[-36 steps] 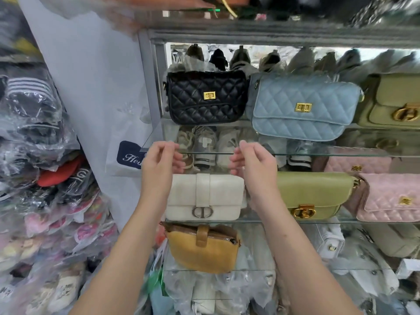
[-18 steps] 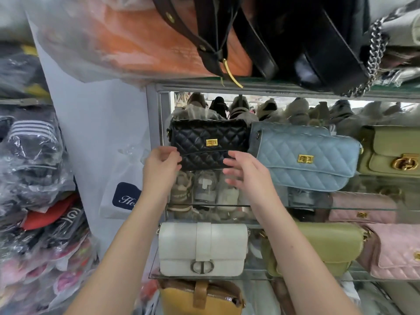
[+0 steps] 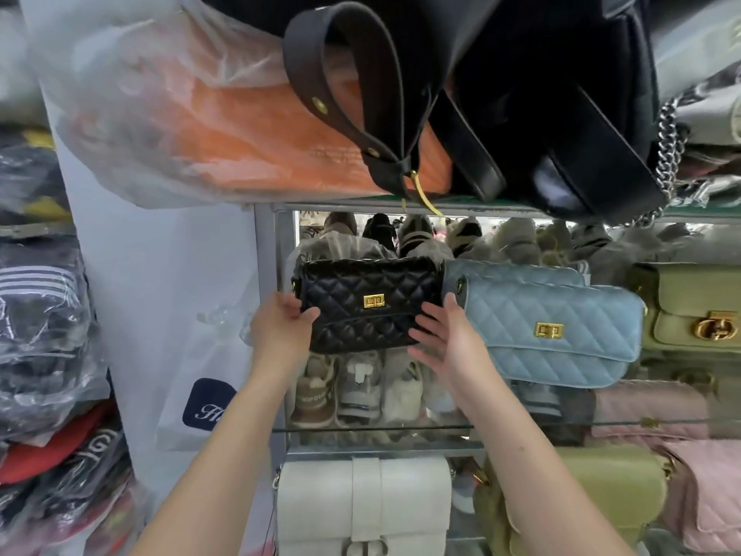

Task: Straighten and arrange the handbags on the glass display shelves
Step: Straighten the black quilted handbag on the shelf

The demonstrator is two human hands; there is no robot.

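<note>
A black quilted handbag (image 3: 371,305) with a gold clasp stands at the left end of the upper glass shelf (image 3: 401,428). My left hand (image 3: 280,327) grips its lower left corner, thumb on the front. My right hand (image 3: 445,339) holds its lower right side with spread fingers. A blue quilted handbag (image 3: 549,323) leans beside it, touching its right edge. An olive handbag (image 3: 697,311) follows on the right. One shelf down stand a white handbag (image 3: 363,503), an olive-green handbag (image 3: 613,491) and a pink quilted handbag (image 3: 705,491).
A large black bag (image 3: 541,94) with straps and a chain, and an orange bag (image 3: 240,130) in plastic, overhang from the top shelf just above my hands. Shoes (image 3: 357,389) sit behind the glass. Plastic-wrapped goods (image 3: 48,355) pile up on the left.
The view has tilted upward. Both hands rose from the white handbag's shelf to the black quilted handbag and took hold of its lower corners.
</note>
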